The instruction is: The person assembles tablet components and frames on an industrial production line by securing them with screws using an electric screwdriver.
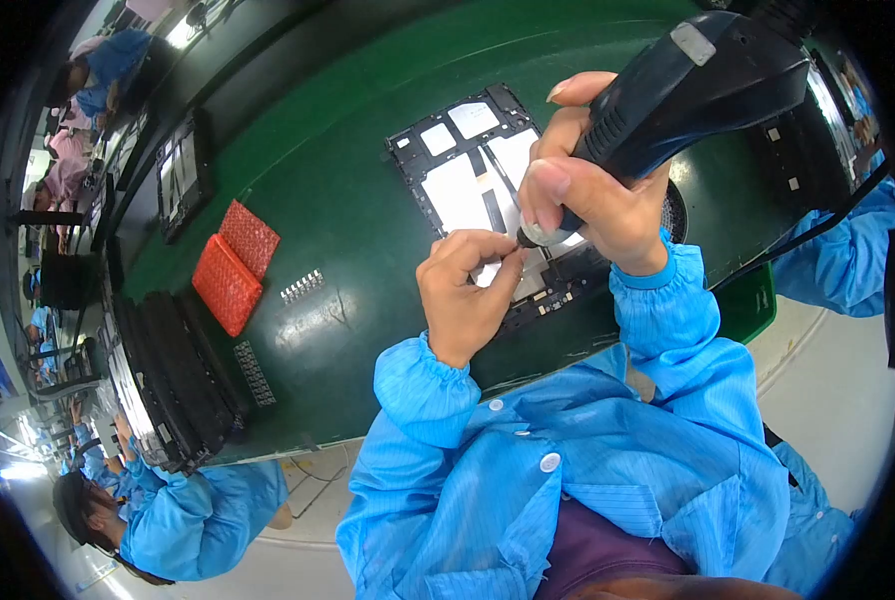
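Note:
A black powered screwdriver (693, 95) is gripped in my right hand (608, 195), its bit end slanting down to the left. My left hand (468, 290) is closed in a pinch right at the bit; whatever lies between thumb and fingertips is too small to make out. Beneath both hands lies a flat, tablet-like device (456, 190) with a black frame and white panels. Its lower part, with a small circuit board along the edge, is partly covered by my hands. The exact spot where the bit points is hidden by my fingers.
On the green table (358, 230), two red bubble-wrap pouches (230, 287) lie left, near small metal pieces (303, 286) in rows. Dark panels (173, 375) stand stacked at the left edge. Another device (180, 180) lies far left. A green bin (753, 305) and co-workers flank the bench.

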`<act>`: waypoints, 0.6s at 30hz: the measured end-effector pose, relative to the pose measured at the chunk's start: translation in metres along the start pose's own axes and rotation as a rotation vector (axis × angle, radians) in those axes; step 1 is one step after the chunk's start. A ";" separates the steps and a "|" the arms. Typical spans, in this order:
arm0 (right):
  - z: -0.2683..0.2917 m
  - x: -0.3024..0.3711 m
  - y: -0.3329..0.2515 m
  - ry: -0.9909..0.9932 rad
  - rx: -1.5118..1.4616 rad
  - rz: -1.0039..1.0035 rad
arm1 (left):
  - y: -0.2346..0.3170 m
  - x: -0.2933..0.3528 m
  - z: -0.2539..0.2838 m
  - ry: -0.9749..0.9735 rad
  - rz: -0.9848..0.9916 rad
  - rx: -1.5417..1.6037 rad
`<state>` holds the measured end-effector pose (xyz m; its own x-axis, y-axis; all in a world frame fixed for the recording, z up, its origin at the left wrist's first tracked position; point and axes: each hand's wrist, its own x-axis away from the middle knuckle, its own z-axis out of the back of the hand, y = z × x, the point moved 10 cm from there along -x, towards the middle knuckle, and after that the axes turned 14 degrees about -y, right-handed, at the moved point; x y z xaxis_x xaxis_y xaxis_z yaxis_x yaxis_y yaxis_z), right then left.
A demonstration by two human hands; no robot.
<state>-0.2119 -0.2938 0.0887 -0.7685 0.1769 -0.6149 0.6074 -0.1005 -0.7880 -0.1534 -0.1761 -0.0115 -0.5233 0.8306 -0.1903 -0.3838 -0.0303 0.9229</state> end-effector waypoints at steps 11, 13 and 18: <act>0.007 0.002 0.001 0.086 -0.103 0.051 | 0.003 -0.001 0.002 0.023 -0.005 -0.031; 0.008 0.003 0.000 0.087 -0.114 0.052 | 0.002 -0.001 0.002 0.017 0.009 -0.020; 0.007 0.003 -0.001 0.098 -0.116 0.057 | 0.001 -0.001 0.002 0.016 -0.006 -0.034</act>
<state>-0.2168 -0.2999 0.0875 -0.7122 0.2693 -0.6482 0.6730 -0.0003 -0.7396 -0.1523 -0.1756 -0.0095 -0.5328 0.8218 -0.2019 -0.4125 -0.0439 0.9099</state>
